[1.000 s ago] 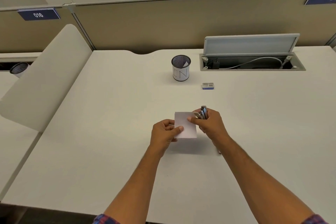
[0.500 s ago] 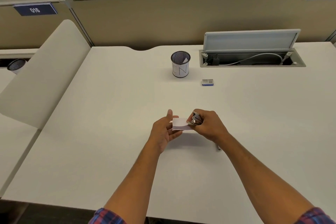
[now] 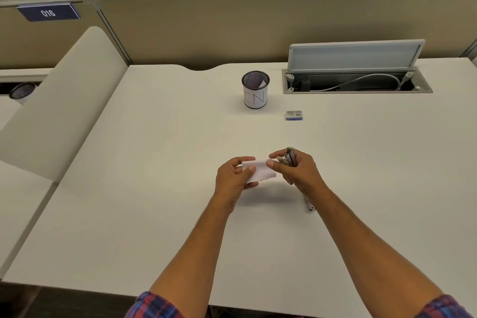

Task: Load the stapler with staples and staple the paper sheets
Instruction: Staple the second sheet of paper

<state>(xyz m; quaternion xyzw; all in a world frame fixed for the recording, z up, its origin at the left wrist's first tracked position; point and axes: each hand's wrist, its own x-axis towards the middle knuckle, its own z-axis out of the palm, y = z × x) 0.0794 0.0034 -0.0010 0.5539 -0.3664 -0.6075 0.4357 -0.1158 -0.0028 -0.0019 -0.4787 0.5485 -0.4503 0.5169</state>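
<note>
Over a cream desk by a tan partition, left hand pinches paper sheets, right hand grips the stapler.

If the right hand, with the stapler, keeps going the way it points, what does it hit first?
The right hand points left, so it would probably meet the paper sheets first, then the left hand holding them.

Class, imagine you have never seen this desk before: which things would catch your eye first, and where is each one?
First, mid-desk, the left hand pinching small white paper sheets while the right hand grips a metal stapler at their right edge. Behind them stands a mesh cup marked "IN", with a small staple box to its right.
</note>
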